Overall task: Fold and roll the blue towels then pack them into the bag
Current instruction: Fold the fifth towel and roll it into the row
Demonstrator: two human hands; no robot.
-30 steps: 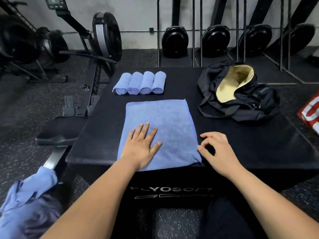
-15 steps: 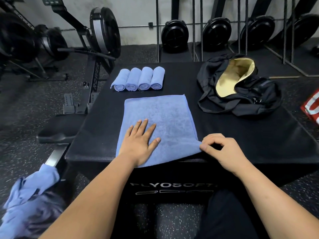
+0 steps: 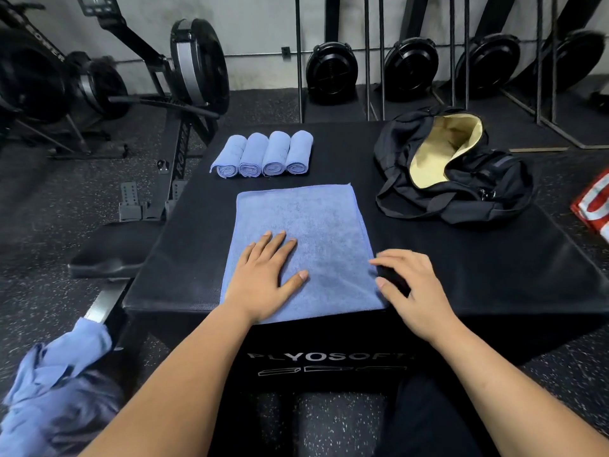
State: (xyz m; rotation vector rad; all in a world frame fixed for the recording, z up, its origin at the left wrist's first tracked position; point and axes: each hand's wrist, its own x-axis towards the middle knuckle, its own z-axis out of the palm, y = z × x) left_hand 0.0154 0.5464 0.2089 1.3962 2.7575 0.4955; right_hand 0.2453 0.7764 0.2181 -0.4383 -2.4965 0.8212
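A blue towel (image 3: 306, 232) lies spread flat on the near half of the black plyo box (image 3: 478, 275). My left hand (image 3: 263, 278) presses flat on its near left part, fingers straight. My right hand (image 3: 412, 291) sits at the towel's right edge with arched fingers. Its fingertips and thumb touch the edge, a gap shows between them, and the edge lies flat. Several rolled blue towels (image 3: 263, 155) lie side by side at the box's far left. The black bag (image 3: 461, 189) lies open at the far right, its yellow lining showing.
A heap of loose blue towels (image 3: 56, 390) lies on the floor at the lower left. A rowing machine (image 3: 184, 94) stands to the left, with more machines along the back wall. A red and white item (image 3: 593, 206) lies on the floor at the right.
My right hand has left the towel's near right corner and moved forward along the right edge, its thumb and fingers now apart. My left hand stays flat on the towel.
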